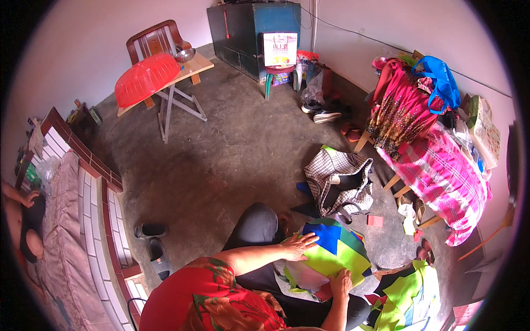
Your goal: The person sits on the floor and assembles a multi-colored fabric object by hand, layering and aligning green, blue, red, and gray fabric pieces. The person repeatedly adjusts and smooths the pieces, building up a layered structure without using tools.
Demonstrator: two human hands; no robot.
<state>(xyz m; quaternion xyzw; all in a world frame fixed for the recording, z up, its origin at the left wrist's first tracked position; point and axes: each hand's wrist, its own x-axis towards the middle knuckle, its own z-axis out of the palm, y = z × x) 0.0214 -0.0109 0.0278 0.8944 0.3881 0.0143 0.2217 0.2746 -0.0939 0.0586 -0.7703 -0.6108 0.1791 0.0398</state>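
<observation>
Across my lap lies a multicoloured patchwork cloth (349, 251) with lime green, blue and dark green pieces and a pale part near my left wrist. My left hand (300, 246) rests flat on its upper left side, fingers spread over the blue patch. At the lower right edge of the cloth, my right hand (340, 282) is closed with bent fingers and appears to grip the edge; the thumb is partly hidden. Just right of my knee is a pile of lime green and black cloth scraps (408, 295).
A checked cloth bag (337, 182) gapes on the floor ahead, beside a small red block (375, 220). Clothes cover a bench (393, 182) at right. A folding table (190, 69) holds a red mesh cover (146, 80). Slippers (159, 259) lie left; another person (27, 220) sits at far left.
</observation>
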